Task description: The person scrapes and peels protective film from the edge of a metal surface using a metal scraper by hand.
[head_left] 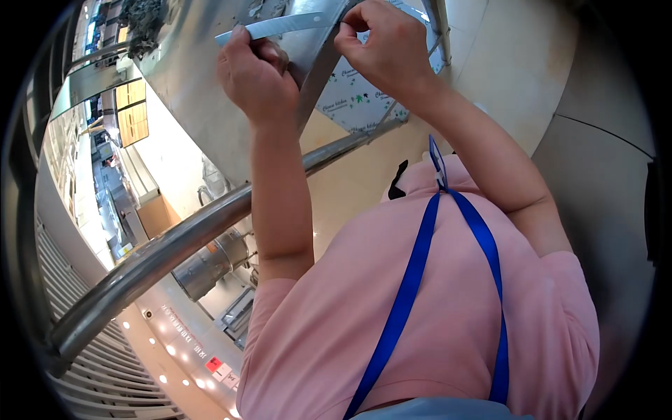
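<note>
Between my two hands, at the top of the view, a thin pale-blue strip runs over a grey metal surface. My left hand is closed, its thumb pressed on the strip near the strip's left end. Further right, my right hand is pinched by the strip's right end and the metal's edge. What lies between its fingertips is too small to make out.
A steel rail crosses under my left forearm. Printed sheet with green leaf marks lies below my right hand. Grey, crumbly material sits on the metal at the upper left. A blue lanyard hangs on my pink shirt.
</note>
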Demonstrator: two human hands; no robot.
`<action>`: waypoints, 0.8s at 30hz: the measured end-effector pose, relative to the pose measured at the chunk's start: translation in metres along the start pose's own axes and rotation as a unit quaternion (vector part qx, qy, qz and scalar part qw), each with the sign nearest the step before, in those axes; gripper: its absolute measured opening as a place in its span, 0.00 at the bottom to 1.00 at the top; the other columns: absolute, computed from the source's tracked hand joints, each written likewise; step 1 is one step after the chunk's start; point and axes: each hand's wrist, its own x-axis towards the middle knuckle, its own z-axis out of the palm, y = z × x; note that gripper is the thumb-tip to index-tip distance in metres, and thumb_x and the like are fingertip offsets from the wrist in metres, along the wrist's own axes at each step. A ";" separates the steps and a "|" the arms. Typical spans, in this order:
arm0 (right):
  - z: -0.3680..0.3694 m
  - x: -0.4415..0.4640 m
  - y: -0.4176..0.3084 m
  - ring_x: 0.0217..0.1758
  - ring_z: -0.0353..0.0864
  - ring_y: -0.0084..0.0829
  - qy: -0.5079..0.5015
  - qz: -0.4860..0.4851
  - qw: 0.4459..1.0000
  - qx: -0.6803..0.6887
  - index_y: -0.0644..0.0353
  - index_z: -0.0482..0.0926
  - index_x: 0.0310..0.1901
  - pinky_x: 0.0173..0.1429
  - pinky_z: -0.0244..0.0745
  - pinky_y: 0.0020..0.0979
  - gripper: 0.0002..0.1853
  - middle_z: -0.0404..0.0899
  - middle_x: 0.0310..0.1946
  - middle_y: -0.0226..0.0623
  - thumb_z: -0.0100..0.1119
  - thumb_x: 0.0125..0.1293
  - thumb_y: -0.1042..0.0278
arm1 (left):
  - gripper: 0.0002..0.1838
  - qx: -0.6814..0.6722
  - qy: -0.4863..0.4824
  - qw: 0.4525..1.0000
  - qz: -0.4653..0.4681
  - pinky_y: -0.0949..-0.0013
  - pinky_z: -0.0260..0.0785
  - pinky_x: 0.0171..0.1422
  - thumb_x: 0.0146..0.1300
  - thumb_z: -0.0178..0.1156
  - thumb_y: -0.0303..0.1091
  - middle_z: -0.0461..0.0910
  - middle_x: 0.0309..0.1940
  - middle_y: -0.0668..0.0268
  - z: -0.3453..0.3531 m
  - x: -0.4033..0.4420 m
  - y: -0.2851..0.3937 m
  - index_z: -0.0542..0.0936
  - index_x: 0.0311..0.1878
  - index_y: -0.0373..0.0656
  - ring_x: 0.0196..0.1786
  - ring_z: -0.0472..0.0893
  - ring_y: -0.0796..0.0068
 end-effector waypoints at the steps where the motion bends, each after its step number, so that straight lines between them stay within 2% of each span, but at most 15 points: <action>1: 0.002 -0.001 0.001 0.23 0.73 0.40 0.009 0.001 1.000 0.005 0.63 0.70 0.20 0.28 0.68 0.33 0.03 0.71 0.18 0.42 0.53 0.45 0.75 | 0.15 0.000 -0.007 1.000 0.007 0.78 0.46 0.13 0.57 0.44 0.32 0.60 0.07 0.71 -0.001 0.000 -0.001 0.63 0.14 0.43 0.09 0.56 0.83; 3: 0.003 -0.004 0.003 0.21 0.73 0.36 0.028 0.003 1.000 0.014 0.64 0.71 0.22 0.26 0.68 0.31 0.03 0.71 0.17 0.41 0.53 0.46 0.75 | 0.15 -0.002 -0.009 1.000 0.017 0.78 0.46 0.13 0.57 0.44 0.32 0.60 0.07 0.71 -0.002 0.001 -0.002 0.63 0.15 0.43 0.09 0.56 0.83; 6: 0.000 -0.014 0.012 0.31 0.76 0.30 -0.042 0.063 0.997 0.019 0.62 0.74 0.31 0.36 0.71 0.25 0.09 0.75 0.27 0.36 0.58 0.48 0.69 | 0.14 -0.007 -0.007 1.000 0.015 0.79 0.47 0.13 0.57 0.45 0.32 0.60 0.07 0.71 0.002 0.002 -0.001 0.63 0.16 0.43 0.09 0.57 0.83; 9: -0.004 -0.013 0.001 0.30 0.76 0.28 -0.003 0.003 1.000 0.030 0.63 0.74 0.29 0.36 0.71 0.24 0.08 0.75 0.26 0.35 0.57 0.48 0.69 | 0.13 -0.006 -0.006 1.000 0.009 0.79 0.47 0.14 0.56 0.45 0.32 0.61 0.08 0.72 0.001 0.003 0.000 0.64 0.17 0.43 0.10 0.58 0.84; 12: 0.000 -0.011 0.003 0.29 0.76 0.28 0.009 -0.003 1.000 0.009 0.64 0.74 0.27 0.36 0.71 0.24 0.07 0.76 0.25 0.35 0.57 0.48 0.70 | 0.12 -0.002 -0.007 1.000 0.008 0.79 0.48 0.15 0.56 0.45 0.32 0.62 0.09 0.72 0.001 0.002 -0.002 0.64 0.18 0.43 0.11 0.59 0.84; 17: 0.001 -0.011 0.010 0.27 0.76 0.26 -0.028 0.047 0.998 0.018 0.64 0.75 0.28 0.34 0.71 0.23 0.07 0.76 0.23 0.35 0.57 0.48 0.70 | 0.12 -0.001 -0.010 1.000 0.005 0.79 0.48 0.15 0.57 0.45 0.32 0.62 0.09 0.72 -0.001 0.002 -0.002 0.64 0.18 0.43 0.11 0.58 0.84; 21: 0.002 -0.014 0.011 0.26 0.75 0.20 -0.004 0.168 0.981 0.098 0.65 0.75 0.28 0.32 0.70 0.20 0.06 0.76 0.21 0.32 0.56 0.49 0.71 | 0.13 -0.002 -0.005 1.000 0.000 0.79 0.47 0.14 0.57 0.45 0.32 0.61 0.08 0.72 0.005 0.004 0.002 0.63 0.17 0.43 0.11 0.58 0.84; 24: 0.002 -0.021 0.021 0.28 0.74 0.18 0.013 0.271 0.943 0.191 0.65 0.75 0.30 0.33 0.69 0.18 0.07 0.76 0.23 0.30 0.57 0.50 0.72 | 0.12 0.013 -0.006 1.000 -0.004 0.77 0.48 0.15 0.56 0.44 0.32 0.61 0.09 0.70 0.005 0.004 0.004 0.63 0.18 0.42 0.10 0.57 0.80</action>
